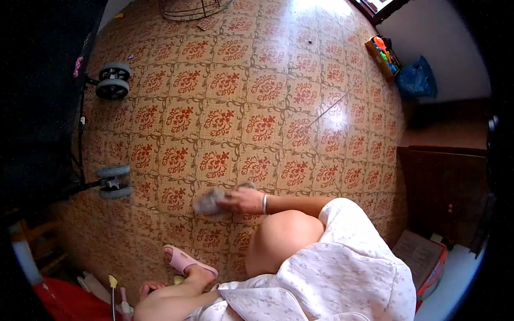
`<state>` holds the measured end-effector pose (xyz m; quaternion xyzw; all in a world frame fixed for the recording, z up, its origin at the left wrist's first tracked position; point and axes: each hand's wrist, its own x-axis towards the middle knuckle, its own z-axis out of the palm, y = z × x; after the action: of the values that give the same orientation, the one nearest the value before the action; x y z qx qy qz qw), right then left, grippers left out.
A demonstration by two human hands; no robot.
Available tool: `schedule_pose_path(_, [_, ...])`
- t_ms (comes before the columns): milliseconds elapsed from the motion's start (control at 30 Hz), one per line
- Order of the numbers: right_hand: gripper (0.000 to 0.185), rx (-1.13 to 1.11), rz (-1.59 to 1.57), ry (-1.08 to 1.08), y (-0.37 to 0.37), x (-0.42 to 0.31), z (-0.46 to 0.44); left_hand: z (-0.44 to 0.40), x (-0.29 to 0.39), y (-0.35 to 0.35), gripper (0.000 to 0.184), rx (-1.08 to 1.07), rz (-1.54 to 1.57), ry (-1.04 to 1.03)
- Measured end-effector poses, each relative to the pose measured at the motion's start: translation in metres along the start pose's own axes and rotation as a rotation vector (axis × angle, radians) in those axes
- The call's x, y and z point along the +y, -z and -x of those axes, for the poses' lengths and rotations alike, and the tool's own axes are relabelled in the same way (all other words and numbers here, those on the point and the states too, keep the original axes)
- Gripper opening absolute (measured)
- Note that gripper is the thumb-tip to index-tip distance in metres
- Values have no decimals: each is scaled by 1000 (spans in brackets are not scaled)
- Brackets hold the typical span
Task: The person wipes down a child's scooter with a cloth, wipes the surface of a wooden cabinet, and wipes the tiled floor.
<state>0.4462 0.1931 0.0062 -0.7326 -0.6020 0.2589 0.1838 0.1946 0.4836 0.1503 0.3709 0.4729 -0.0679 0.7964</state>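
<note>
My right hand (245,201), with a silver bangle (264,204) at its wrist, reaches across in front of my bent right knee (289,235). It is closed on a greyish cloth (210,203), bunched up low at the patterned floor (262,128). Motion blurs the cloth and the fingers, and another grey bit shows beyond the knuckles. At the lower left, my left hand (152,288) shows only partly beside my left leg. Its fingers look loosely spread, with nothing visible in them. A pink slipper (184,259) is on my left foot.
On the left stands a dark frame with grey double wheels (112,88). A wire basket-like stand (195,9) is at the far edge. To the right are a box of colourful toys (384,53), a blue bag (416,79), a brown cabinet (444,176) and a cardboard box (420,255).
</note>
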Motion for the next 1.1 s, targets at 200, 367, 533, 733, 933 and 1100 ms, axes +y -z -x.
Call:
schedule_pose_path(200, [40, 140, 240, -499, 49, 144, -26, 49, -6, 25, 21, -16, 64, -22])
schedule_pose_path(367, [22, 935, -217, -530, 143, 262, -21, 88, -21, 43, 23, -127, 174, -64])
schedule_pose_path(533, [21, 663, -812, -250, 155, 142, -61, 108, -33, 66, 24, -165, 225, -179])
schedule_pose_path(733, [32, 140, -798, -28, 140, -79, -137, 64, 9, 63, 43, -275, -69, -286])
schedule_pose_path(933, [45, -54, -456, 408, 131, -221, -186, 44, 31, 42, 39, -355, 77, -270])
schedule_pose_path(1100, [47, -171, -561, 324, 90, -256, -223, 8, -12, 122, 33, -94, 488, -620])
